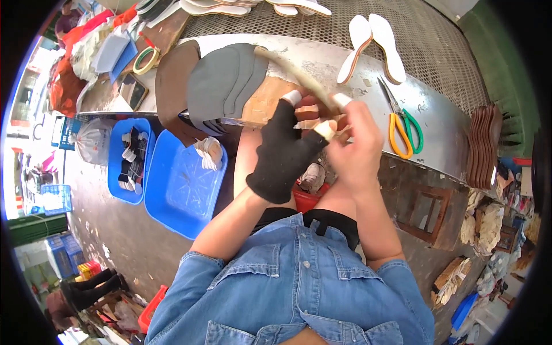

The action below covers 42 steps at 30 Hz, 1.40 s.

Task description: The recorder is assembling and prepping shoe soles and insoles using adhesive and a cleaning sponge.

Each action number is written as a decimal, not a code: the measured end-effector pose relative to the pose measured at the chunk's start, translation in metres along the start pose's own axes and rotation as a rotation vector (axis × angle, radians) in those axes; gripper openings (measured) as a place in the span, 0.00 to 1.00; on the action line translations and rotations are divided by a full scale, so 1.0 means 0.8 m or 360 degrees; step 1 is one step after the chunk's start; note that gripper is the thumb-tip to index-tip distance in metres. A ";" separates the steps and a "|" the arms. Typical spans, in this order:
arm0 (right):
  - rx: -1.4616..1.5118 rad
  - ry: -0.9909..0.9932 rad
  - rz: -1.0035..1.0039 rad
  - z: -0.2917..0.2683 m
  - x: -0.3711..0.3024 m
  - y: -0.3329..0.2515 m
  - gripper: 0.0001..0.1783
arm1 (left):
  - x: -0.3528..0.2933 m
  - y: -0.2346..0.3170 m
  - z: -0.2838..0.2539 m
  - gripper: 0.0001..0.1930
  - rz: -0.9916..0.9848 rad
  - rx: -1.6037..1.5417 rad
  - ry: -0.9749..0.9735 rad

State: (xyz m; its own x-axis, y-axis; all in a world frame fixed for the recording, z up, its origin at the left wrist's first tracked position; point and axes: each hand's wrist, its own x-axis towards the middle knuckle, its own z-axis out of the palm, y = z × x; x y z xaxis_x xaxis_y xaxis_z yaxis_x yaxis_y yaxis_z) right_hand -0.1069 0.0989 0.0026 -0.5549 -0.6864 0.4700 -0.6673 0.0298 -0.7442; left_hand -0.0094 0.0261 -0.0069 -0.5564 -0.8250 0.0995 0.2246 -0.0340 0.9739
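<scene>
My left hand [284,152], in a black fingerless glove with pale tape on the fingertips, is raised over the near edge of the bench. Its fingers bend in against those of my right hand [357,135], which is ungloved with tape on a fingertip. Between the hands a long, narrow pale strip [296,73] stretches up and to the left, smeared by motion. Both hands close on its near end, where the fingers partly hide it. Stacked grey shoe-upper pieces [215,83] lie to the left of the hands, beside a tan board [264,99].
Scissors [395,118] with orange and green handles lie right of my hands. Beyond them are two white shoe soles [376,43]. Brown curved pieces [484,146] stand at the bench's right end. Blue bins [184,190] sit on the floor at left. A tape roll [146,60] lies far left.
</scene>
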 end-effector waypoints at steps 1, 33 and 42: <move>0.0003 -0.0078 -0.0124 -0.001 -0.003 -0.006 0.20 | 0.013 -0.002 -0.013 0.22 0.0041 0.0368 -0.0122; 0.0068 0.0297 -0.0071 0.007 -0.003 -0.020 0.06 | 0.028 -0.009 0.008 0.22 0.0081 -0.0599 0.0284; 0.1186 -0.0376 0.0368 -0.025 -0.002 -0.002 0.11 | 0.045 0.007 -0.020 0.28 -0.0577 -0.1253 -0.0614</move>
State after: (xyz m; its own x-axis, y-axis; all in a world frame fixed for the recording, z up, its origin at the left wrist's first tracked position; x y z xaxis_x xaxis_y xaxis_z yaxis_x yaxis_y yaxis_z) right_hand -0.1153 0.1143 0.0126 -0.4632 -0.8597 0.2153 0.0034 -0.2447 -0.9696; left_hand -0.0148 -0.0128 -0.0009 -0.8924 -0.4509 0.0161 0.3831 -0.7383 0.5550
